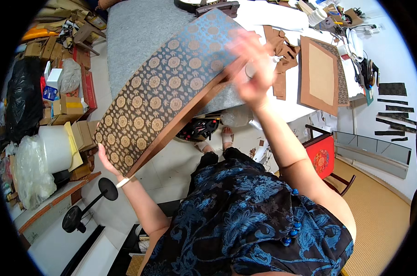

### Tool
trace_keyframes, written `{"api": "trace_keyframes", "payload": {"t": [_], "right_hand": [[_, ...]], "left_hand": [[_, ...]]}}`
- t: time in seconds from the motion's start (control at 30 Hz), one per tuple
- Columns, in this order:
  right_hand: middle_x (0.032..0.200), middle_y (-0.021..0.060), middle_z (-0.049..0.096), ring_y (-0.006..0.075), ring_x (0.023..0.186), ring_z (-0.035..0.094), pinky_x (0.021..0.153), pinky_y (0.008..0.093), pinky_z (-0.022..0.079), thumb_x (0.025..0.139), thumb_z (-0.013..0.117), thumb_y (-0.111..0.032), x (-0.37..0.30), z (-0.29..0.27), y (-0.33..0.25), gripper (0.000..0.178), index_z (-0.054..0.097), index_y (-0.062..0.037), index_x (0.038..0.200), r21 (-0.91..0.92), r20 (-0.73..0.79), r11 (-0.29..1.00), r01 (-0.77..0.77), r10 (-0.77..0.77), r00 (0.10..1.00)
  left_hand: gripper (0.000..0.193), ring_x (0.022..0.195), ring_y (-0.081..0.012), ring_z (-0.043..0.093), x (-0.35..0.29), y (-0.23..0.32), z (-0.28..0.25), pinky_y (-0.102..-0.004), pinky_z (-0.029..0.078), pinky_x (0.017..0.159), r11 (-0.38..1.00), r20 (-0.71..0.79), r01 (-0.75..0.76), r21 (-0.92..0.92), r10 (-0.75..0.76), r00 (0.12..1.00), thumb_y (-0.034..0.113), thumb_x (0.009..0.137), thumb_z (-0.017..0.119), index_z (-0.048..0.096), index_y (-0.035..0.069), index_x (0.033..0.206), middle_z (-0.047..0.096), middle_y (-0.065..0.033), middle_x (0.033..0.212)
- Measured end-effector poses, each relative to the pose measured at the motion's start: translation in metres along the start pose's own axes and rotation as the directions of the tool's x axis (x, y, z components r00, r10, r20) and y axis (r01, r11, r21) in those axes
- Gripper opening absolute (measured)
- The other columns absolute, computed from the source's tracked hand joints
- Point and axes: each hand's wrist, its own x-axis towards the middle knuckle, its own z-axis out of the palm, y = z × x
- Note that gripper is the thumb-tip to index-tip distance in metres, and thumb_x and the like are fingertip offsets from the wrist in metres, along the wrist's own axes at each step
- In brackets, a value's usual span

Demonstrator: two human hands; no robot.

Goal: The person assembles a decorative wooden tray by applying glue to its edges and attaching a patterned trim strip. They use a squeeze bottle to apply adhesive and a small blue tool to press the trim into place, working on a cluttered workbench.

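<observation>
A long, shallow box-like piece (155,83), covered in dark cloth with gold round flowers, slants up over the table's edge. Its side (180,124) is plain brown. At the lower left end my left hand (109,162) grips it, with most of the fingers hidden behind the piece. My right hand (254,69) is raised by the far right end, smeared by motion. I cannot tell whether it touches the piece. Just past that hand lies a small white-tipped bottle (276,59), partly hidden.
Brown scraps (286,50) and a brown-bordered panel (320,76) lie on the white table at right. A grey cloth (132,34) covers the left part. A red-backed chair (320,156) stands at right. Cartons (66,108), plastic bags (31,172) and a dumbbell-shaped black stand (93,204) fill the left.
</observation>
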Motion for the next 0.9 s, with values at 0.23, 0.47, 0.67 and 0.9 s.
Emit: {"api": "trace_keyframes", "payload": {"t": [0.23,0.47,0.67,0.9], "right_hand": [[0.124,0.0056,0.06,0.0161,0.122,0.051,0.103,0.0339,0.037,0.101,0.047,-0.042,-0.037,0.02,0.054,0.042,0.059,-0.0079,0.123,0.731,0.362,-0.046,-0.681,0.871,0.331],[0.11,0.0064,0.069,0.0173,0.103,0.062,0.094,0.0311,0.047,0.098,0.047,-0.041,-0.003,0.061,0.103,0.046,0.064,-0.0023,0.117,0.722,0.588,-0.24,-0.649,0.707,0.393],[0.107,0.0037,0.068,0.0154,0.1,0.061,0.092,0.0301,0.046,0.099,0.048,-0.05,-0.006,0.095,0.153,0.052,0.065,-0.0042,0.116,0.77,0.522,-0.131,-0.625,0.693,0.497],[0.132,0.0171,0.057,0.0269,0.122,0.055,0.103,0.0416,0.045,0.101,0.043,-0.047,-0.157,0.024,0.108,0.059,0.05,0.0009,0.135,0.673,0.337,-0.125,-0.729,0.929,0.152]], "left_hand": [[0.058,0.122,-0.032,0.057,0.0,-0.002,0.01,-0.0485,0.05,0.101,0.999,-0.024,0.015,-0.036,-0.016,1.0,0.04,0.096,0.049,0.046,0.002,0.139,0.054,-0.0156,0.138],[0.064,0.124,-0.0325,0.054,0.001,-0.016,0.036,-0.0487,0.049,0.102,0.998,-0.09,-0.055,-0.017,0.054,0.995,0.039,0.091,0.051,0.042,0.001,0.142,0.051,-0.0163,0.14],[0.062,0.119,-0.031,0.056,0.017,-0.032,0.042,-0.0451,0.051,0.097,0.994,-0.246,-0.1,0.054,0.11,0.963,0.041,0.089,0.053,0.047,0.001,0.136,0.053,-0.014,0.135],[0.053,0.131,-0.0286,0.048,0.015,0.005,0.045,-0.0411,0.037,0.111,0.362,0.028,-0.308,0.88,0.608,0.794,0.025,0.095,0.059,0.047,0.001,0.14,0.053,-0.0146,0.138]]}}
